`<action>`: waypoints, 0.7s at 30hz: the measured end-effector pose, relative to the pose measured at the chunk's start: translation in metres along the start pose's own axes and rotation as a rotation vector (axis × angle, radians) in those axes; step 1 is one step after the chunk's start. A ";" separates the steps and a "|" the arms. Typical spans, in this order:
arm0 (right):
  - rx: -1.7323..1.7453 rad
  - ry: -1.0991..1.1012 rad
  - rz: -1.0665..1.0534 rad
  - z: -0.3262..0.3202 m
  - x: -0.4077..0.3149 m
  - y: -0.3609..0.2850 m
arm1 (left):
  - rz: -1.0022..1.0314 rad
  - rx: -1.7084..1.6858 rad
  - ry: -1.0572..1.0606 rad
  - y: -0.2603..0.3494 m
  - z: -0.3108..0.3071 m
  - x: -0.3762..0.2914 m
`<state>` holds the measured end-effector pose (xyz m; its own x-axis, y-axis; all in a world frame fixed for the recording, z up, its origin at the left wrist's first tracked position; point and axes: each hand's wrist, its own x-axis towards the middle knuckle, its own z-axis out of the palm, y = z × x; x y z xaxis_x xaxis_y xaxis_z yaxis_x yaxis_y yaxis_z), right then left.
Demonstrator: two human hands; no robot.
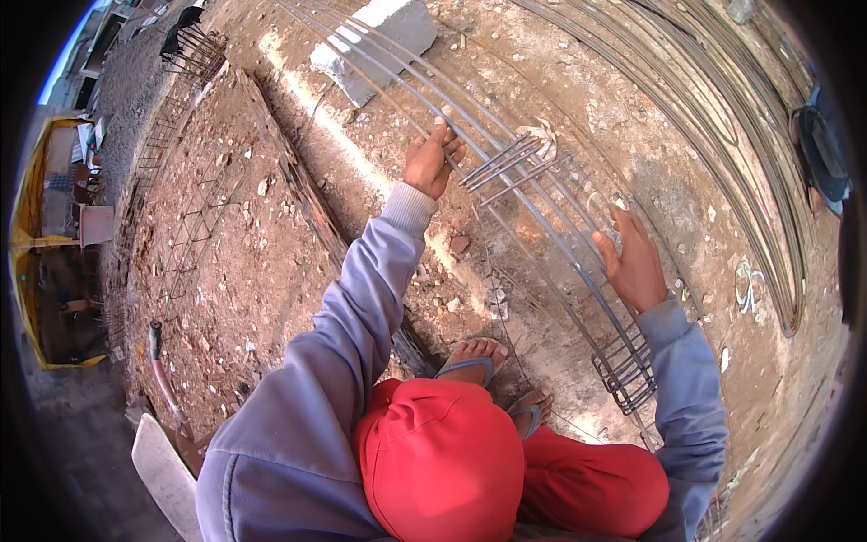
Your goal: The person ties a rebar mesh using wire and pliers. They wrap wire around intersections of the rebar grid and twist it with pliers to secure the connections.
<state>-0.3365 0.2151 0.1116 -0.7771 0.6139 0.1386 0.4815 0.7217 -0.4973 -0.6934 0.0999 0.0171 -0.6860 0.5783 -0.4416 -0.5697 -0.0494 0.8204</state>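
Observation:
Several long steel reinforcing bars [484, 132] run side by side from the top of the view down toward my right knee. The fingers of my left hand [433, 162] are closed around the leftmost bar. A small bunch of rectangular stirrups [498, 166] hangs across the bars, just right of that hand. Beside the rightmost bars is my right hand [633, 261], its thumb and fingers apart and nothing in it. Another bunch of stirrups [623, 376] sits around the bars lower down, near my right forearm. Crumpled pale material [540, 141] lies by the upper stirrups.
A pale concrete block [379, 51] lies under the bars' far part. Bent long bars [752, 183] curve along the right. A weathered timber [294, 169] crosses the rubble at left, near a tool handle [162, 372]. Part of another person [821, 152] shows at the right edge.

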 end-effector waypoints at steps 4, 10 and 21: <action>0.497 -0.697 0.294 0.021 0.041 0.033 | 0.007 -0.100 0.012 -0.008 0.024 -0.002; 0.836 -0.777 0.541 0.026 0.057 0.022 | -0.056 -0.176 -0.004 -0.002 0.018 0.000; 0.854 -0.599 0.594 0.002 0.064 0.029 | 0.006 -0.298 -0.016 0.012 0.026 0.001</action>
<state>-0.3732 0.2752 0.1042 -0.6986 0.3694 -0.6128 0.5804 -0.2083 -0.7872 -0.6892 0.1205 0.0359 -0.6837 0.5901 -0.4293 -0.6753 -0.2886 0.6788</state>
